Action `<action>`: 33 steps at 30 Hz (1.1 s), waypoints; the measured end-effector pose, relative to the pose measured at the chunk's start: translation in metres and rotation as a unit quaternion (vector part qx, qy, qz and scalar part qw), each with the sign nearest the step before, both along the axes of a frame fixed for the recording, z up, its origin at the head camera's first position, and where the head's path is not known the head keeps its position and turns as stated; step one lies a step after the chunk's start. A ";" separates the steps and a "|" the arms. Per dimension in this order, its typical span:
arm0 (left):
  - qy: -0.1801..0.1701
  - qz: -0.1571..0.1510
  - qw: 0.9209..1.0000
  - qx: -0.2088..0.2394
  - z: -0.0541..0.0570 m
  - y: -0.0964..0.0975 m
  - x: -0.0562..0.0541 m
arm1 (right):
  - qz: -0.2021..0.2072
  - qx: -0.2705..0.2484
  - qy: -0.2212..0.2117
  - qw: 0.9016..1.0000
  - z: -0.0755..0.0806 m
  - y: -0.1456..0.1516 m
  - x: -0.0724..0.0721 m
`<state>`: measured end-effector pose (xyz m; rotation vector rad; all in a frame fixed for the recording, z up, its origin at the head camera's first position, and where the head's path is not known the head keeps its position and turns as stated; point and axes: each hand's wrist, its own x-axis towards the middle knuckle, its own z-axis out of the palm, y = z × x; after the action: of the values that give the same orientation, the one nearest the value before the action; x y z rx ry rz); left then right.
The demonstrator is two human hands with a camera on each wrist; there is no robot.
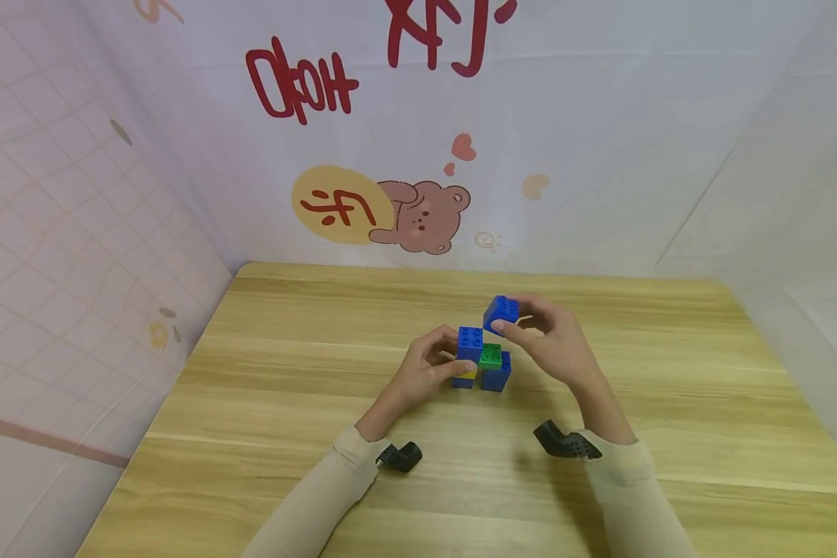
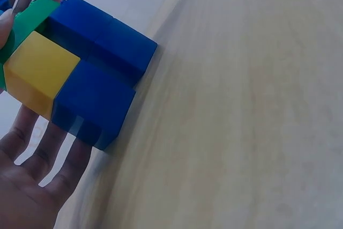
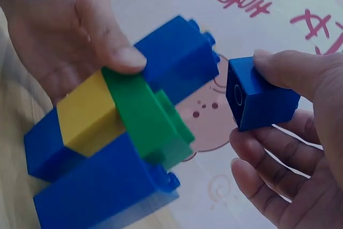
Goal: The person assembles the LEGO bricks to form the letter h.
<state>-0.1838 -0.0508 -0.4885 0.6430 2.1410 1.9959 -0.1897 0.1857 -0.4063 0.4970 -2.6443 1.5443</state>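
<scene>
My right hand (image 1: 558, 345) pinches a blue toy building brick (image 3: 257, 97) between thumb and fingers, above the right side of a small brick structure. In the right wrist view the held brick is apart from the structure, its hollow underside partly showing. My left hand (image 1: 418, 373) holds the structure from the left, thumb at the green brick (image 3: 147, 113) and upper blue brick (image 3: 179, 60), fingers behind. Below the green brick, one column has a yellow brick (image 2: 43, 71) over a blue brick (image 2: 96, 103). Beside it stands a blue column (image 2: 104, 33), studs showing next to the green brick.
The structure stands on a wood-grain table (image 1: 286, 403). A white cloth backdrop (image 1: 572, 139) with a printed bear (image 1: 425, 221) and red lettering rises behind the table's far edge. Black curved mounts (image 1: 565, 443) stick out from the sleeve cuffs.
</scene>
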 end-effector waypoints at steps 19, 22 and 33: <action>0.006 -0.006 1.000 0.010 0.000 -0.001 0.000 | 0.045 -0.001 0.056 0.997 0.011 -0.022 0.014; 0.009 -0.005 1.000 0.010 0.000 -0.001 0.000 | 0.051 -0.005 0.070 0.996 0.011 -0.024 0.015; 0.002 -0.005 1.000 0.005 0.000 0.000 -0.001 | 0.072 -0.014 0.113 0.991 0.007 -0.030 0.014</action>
<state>-0.1847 -0.0506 -0.4884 0.6588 2.1271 2.0031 -0.1754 0.1554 -0.3992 0.8256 -2.4613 1.4584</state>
